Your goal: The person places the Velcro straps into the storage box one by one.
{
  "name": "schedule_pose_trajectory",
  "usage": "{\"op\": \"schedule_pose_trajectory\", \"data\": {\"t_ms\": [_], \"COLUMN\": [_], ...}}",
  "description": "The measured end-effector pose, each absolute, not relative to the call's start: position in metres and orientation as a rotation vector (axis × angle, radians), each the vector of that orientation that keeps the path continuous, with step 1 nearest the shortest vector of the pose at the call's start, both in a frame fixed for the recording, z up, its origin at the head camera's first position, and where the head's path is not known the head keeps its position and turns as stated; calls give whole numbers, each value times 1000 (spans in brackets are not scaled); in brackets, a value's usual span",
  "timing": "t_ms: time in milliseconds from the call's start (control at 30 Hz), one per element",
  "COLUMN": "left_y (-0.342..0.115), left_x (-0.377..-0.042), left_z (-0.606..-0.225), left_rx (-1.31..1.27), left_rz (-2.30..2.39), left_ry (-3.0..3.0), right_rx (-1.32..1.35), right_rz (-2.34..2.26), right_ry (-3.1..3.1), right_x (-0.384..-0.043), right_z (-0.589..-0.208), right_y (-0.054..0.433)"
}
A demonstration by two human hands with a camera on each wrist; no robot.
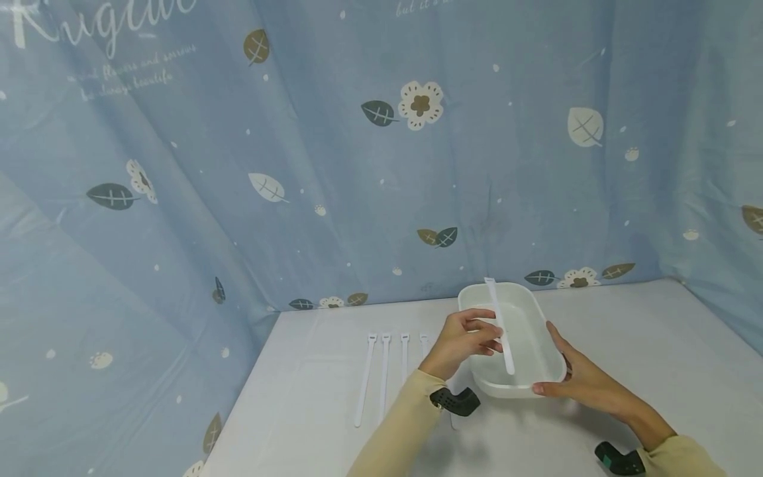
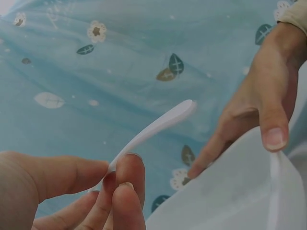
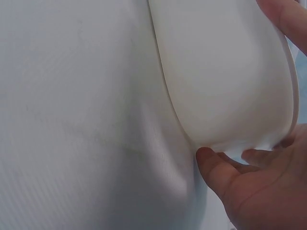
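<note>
My left hand point(image 1: 467, 338) pinches a slim white plastic stick point(image 1: 503, 338) with a small squared head, between thumb and fingertips. In the head view the stick overlaps the tub's open top, head end toward the back. Its rounded end point(image 2: 177, 112) points away from the fingers in the left wrist view. A white rectangular tub point(image 1: 530, 318) with rounded corners is tilted slightly, and my right hand point(image 1: 587, 377) grips its right near corner. The thumb lies at the near rim; the other fingers reach along the outside wall, partly hidden.
Several similar white sticks point(image 1: 365, 381) lie side by side left of the tub, some partly hidden by the left forearm. The white-covered table point(image 1: 310, 371) meets a blue patterned curtain point(image 1: 357, 165) at its back edge. A black device point(image 1: 456, 402) sits at the left wrist.
</note>
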State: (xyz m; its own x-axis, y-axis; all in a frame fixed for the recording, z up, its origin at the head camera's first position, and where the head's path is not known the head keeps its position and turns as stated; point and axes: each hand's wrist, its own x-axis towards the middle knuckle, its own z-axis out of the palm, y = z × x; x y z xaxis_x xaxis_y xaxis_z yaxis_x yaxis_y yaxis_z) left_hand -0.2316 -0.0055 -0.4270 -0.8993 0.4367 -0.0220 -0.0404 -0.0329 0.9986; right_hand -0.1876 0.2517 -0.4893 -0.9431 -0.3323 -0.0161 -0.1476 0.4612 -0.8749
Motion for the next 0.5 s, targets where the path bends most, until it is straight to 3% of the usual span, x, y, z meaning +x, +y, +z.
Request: {"op": "schedule_pose_trajectory", "data": {"t_ms": [500], "left_y": [6], "left_x": [-234], "left_z": [-436], "left_rx": [366], "left_rz": [2000], "left_ry": [1906], "right_rx": [-387], "right_rz": [-1470], "right_ry": [2526], "right_x": [-188], "right_z": [-492], "right_y": [246]}}
